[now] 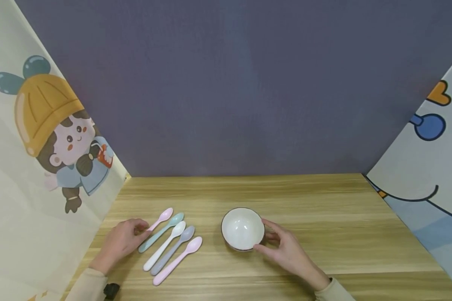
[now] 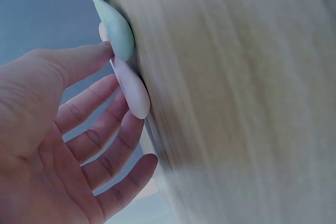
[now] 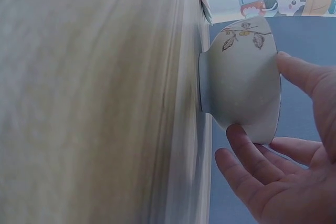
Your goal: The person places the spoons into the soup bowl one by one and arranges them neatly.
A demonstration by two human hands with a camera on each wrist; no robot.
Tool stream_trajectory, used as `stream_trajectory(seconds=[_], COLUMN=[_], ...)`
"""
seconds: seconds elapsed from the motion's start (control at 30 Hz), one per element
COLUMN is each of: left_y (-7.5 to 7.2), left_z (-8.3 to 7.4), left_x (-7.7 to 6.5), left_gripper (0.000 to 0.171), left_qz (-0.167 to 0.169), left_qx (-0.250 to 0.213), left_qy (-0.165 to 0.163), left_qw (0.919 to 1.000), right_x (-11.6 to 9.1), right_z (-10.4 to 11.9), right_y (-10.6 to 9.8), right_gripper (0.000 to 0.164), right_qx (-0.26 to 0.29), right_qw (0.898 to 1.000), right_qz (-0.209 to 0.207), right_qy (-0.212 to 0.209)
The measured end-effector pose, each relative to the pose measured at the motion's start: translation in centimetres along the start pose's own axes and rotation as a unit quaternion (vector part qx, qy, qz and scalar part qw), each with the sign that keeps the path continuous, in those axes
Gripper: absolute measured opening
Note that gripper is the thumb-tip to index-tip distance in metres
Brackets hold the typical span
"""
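Observation:
Several small spoons lie fanned side by side on the left of the wooden table. My left hand (image 1: 123, 237) is at the farthest one, a pink spoon (image 1: 166, 215); thumb and fingers pinch its handle (image 2: 133, 90), partly hiding it. Right beside lies a teal spoon (image 1: 161, 232), followed by a white spoon (image 1: 165, 246), a grey spoon (image 1: 173, 251) and a nearer pink spoon (image 1: 178, 261). A white bowl (image 1: 242, 229) with a dark rim and a leaf pattern outside stands upright. From its right side my right hand (image 1: 286, 251) grips it, thumb at the rim, fingers against the wall.
The wooden table (image 1: 324, 209) ends at a dark blue-grey back panel (image 1: 226, 92). Side panels with cartoon prints, a left panel (image 1: 15, 188) and a right panel (image 1: 407, 167), slant along both edges. A black band (image 1: 111, 290) shows at the left sleeve.

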State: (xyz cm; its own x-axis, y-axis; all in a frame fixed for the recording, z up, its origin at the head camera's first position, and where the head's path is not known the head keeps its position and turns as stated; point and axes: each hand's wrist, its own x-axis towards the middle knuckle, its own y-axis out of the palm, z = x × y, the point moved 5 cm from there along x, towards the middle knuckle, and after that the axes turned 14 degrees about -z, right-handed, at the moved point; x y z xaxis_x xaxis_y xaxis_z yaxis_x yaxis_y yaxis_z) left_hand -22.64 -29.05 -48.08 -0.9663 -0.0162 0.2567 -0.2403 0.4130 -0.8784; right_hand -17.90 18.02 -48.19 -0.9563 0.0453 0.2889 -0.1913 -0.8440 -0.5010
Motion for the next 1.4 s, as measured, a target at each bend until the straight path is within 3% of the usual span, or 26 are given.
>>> stream_trajectory(seconds=[0.43, 0.67, 1.07, 1.4], left_y=[0.2, 0.4, 0.2, -0.2], left_z=[0.3, 0.1, -0.4, -0.7], left_x=[0.1, 0.0, -0.2, -0.3], left_gripper=[0.026, 0.017, 0.015, 0.012], left_qz=[0.009, 0.013, -0.005, -0.019], left_qx=[-0.004, -0.013, -0.004, -0.007], left_qy=[0.009, 0.013, 0.039, 0.031], left_qw=[0.9999, 0.9997, 0.9992, 0.9993], right_x=[0.0, 0.0, 0.0, 0.0], right_z=[-0.1, -0.1, 0.1, 0.0], right_y=[0.0, -0.1, 0.0, 0.0], right_gripper=[0.083, 0.084, 0.084, 0.084], right_qx=[0.004, -0.001, -0.005, -0.004], right_qw=[1.000, 1.000, 1.000, 1.000], right_qz=[0.003, 0.003, -0.001, 0.002], right_qy=[0.002, -0.001, 0.009, 0.009])
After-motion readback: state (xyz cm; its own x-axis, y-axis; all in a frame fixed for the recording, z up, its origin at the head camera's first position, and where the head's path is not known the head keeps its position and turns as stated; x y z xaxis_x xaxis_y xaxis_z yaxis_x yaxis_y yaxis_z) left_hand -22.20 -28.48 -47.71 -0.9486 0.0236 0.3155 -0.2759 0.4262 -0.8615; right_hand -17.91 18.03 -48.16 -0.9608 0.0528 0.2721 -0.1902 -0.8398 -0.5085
